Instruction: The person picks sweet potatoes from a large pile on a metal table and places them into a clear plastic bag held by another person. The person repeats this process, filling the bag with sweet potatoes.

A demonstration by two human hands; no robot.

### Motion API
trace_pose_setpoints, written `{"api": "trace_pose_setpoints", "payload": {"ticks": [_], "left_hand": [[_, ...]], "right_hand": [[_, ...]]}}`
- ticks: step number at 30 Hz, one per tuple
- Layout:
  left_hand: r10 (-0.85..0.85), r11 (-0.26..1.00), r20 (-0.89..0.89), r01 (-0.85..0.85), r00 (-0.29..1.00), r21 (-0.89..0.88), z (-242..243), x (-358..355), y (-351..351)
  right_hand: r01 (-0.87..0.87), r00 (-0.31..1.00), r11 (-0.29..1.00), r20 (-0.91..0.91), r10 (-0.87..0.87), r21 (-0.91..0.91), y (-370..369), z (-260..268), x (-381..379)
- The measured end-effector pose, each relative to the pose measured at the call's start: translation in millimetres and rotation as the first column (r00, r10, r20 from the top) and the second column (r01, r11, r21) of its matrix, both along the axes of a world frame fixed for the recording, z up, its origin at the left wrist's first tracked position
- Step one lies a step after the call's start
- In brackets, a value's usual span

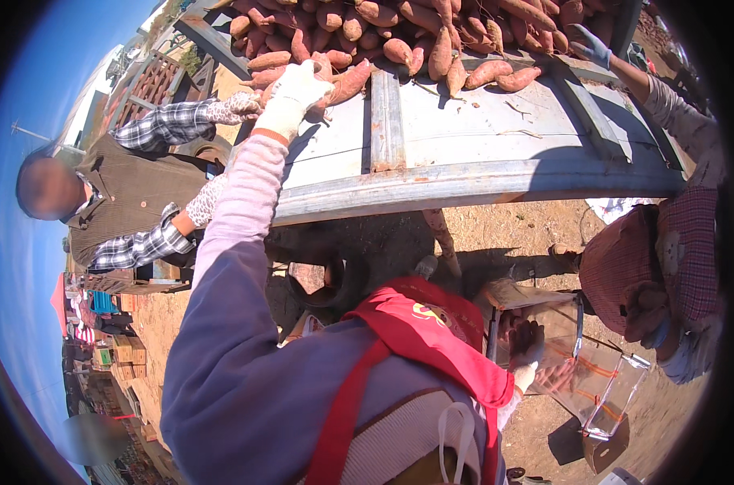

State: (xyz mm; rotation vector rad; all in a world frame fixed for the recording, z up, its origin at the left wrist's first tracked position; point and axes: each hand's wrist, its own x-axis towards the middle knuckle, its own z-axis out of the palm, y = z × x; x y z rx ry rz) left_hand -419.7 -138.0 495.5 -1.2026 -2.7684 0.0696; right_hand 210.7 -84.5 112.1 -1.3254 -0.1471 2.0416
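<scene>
My left hand (294, 96), in a white knit glove with an orange cuff edge, reaches to the left front of a pile of sweet potatoes (397, 18). Its fingers curl over a sweet potato (316, 112), which is partly hidden beneath the glove. Another sweet potato (350, 83) lies just right of the glove. Low on the right, my right hand (526, 345) is dark in shadow, with a pale cuff at the wrist. It is beside a clear plastic container (564, 364) with orange strips. Whether it grips the container I cannot tell.
A metal-framed sorting table (464, 185) slopes before me, with a raised crossbar (387, 130). A co-worker in a plaid shirt (161, 130) stands left, gloved hands near the pile. Another person's gloved hand (592, 47) reaches in from the right. A cardboard box (609, 445) sits on the ground.
</scene>
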Motion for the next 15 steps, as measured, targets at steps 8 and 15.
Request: {"api": "trace_pose_setpoints", "payload": {"ticks": [8, 15], "left_hand": [[0.231, 0.969, -0.02, -0.229, 0.973, 0.09, -67, -55, 27], [-0.417, 0.681, 0.841, -0.495, 0.344, 0.54, -59, -24, -31]], "right_hand": [[0.134, 0.975, 0.989, -0.189, -0.119, 0.064, -44, 52, -27], [0.005, 0.932, 0.961, -0.349, 0.096, 0.276, -11, 137, -89]]}}
